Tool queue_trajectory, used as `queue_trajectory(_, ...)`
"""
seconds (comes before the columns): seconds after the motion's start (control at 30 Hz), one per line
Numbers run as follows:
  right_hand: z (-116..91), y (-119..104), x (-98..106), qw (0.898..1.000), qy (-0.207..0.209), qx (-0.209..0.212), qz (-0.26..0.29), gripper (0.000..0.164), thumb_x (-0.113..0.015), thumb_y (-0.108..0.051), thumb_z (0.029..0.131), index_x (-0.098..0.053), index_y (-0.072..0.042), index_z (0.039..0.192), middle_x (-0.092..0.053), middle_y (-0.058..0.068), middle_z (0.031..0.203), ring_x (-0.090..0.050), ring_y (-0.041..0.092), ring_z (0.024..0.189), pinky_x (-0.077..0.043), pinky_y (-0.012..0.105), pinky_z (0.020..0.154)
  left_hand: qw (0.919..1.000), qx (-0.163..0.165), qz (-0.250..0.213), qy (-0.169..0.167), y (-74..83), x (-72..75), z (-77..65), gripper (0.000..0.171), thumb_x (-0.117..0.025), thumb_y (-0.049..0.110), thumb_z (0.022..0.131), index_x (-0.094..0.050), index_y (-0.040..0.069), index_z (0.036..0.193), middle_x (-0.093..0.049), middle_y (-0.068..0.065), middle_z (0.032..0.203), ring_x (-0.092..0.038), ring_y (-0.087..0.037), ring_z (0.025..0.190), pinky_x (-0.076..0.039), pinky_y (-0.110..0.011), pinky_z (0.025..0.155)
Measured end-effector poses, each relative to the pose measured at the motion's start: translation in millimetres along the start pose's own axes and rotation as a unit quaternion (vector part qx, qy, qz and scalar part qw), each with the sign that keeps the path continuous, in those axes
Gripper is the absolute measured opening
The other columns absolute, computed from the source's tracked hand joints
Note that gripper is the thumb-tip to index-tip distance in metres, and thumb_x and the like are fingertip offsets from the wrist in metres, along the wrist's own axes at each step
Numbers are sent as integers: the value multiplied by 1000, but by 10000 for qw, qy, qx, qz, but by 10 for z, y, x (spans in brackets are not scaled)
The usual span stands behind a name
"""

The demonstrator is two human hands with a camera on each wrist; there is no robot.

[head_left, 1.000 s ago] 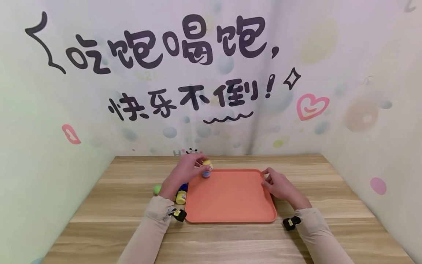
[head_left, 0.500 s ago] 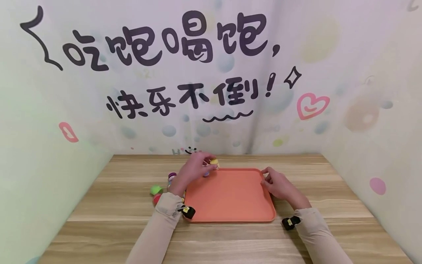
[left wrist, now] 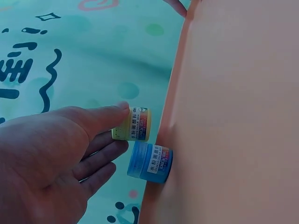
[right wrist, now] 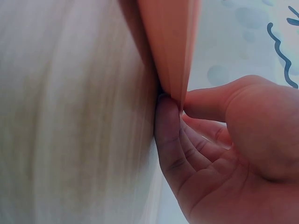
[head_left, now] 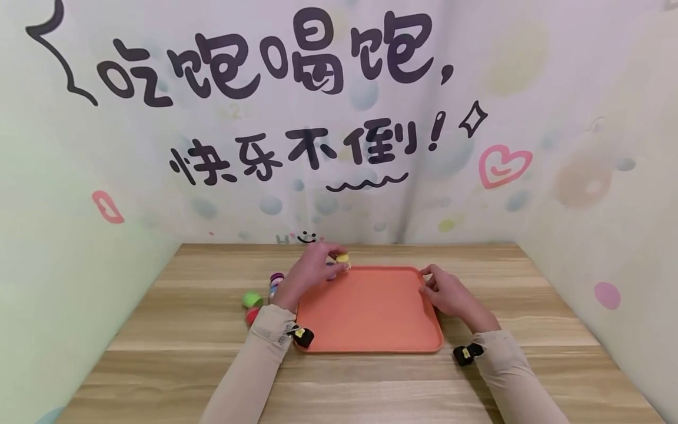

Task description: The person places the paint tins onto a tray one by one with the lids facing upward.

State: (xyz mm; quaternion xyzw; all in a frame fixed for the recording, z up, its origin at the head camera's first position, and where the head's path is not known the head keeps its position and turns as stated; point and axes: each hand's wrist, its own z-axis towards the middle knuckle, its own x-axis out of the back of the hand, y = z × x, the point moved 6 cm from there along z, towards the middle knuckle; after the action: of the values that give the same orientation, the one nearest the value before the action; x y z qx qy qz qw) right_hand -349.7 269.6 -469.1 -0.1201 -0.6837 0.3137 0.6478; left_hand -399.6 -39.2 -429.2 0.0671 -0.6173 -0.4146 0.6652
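Note:
My left hand (head_left: 312, 272) pinches a small yellow paint jar (left wrist: 141, 124) by its lid between thumb and fingers, over the far left corner of the orange tray (head_left: 371, 312). Right beside it, a blue paint jar (left wrist: 157, 163) stands on the tray next to the raised rim; in the head view the hand mostly covers it. At the tray's far right corner, my right hand (head_left: 450, 293) pinches the rim, with the thumb on one side and fingertips under the other, as the right wrist view shows.
Left of the tray, partly behind the left forearm, are a green-topped item (head_left: 252, 300), a red-topped item (head_left: 252, 316) and a purple-lidded jar (head_left: 276, 279). A printed wall (head_left: 371, 218) rises behind the wooden table (head_left: 175, 365).
My left hand has moved slightly right with the yellow jar, which now sits beside the blue one. The left forearm shifted, uncovering the red and purple-topped things. My right hand stays on the rim.

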Motion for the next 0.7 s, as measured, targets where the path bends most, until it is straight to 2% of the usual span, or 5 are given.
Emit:
queue_trajectory(0.07, -8, 1, 14, 10000, 10, -22, -19, 38, -65, -8, 107, -54, 7, 140, -74, 16, 102, -72, 22, 87, -62, 41, 77, 10000, -15, 17, -86, -13, -26, 12, 38, -83, 20, 97, -76, 6, 131, -80, -9, 123, -76, -24, 114, -57, -44, 111)
queue_trajectory(0.13, -15, -3, 28, 10000, 18, -16, -31, 38, -65, -8, 107, -54, 7, 140, -74, 17, 103, -72, 24, 88, -62, 41, 77, 9999, -5, 31, -157, -31, -54, 23, 38, -83, 21, 97, -76, 6, 132, -79, -10, 125, -75, -25, 116, -63, -41, 99)
queue_trajectory(0.4, 3, -12, 38, 9999, 24, 101, -57, 38, -65, -7, 107, -53, 8, 140, -74, 19, 102, -73, 25, 87, -63, 43, 77, 9996, -188, 124, -166, -40, -106, 48, 35, -84, 19, 97, -77, 5, 128, -80, -9, 121, -75, -26, 115, -60, -45, 105)
queue_trajectory(0.7, 29, 8, 2, 10000, -32, 67, -51, 39, -65, -7, 107, -53, 8, 141, -74, 18, 103, -72, 24, 88, -63, 43, 78, 9995, -167, 229, -164, -61, -146, 28, 28, -85, 17, 95, -79, 7, 120, -80, -8, 114, -73, -24, 104, -61, -42, 99)
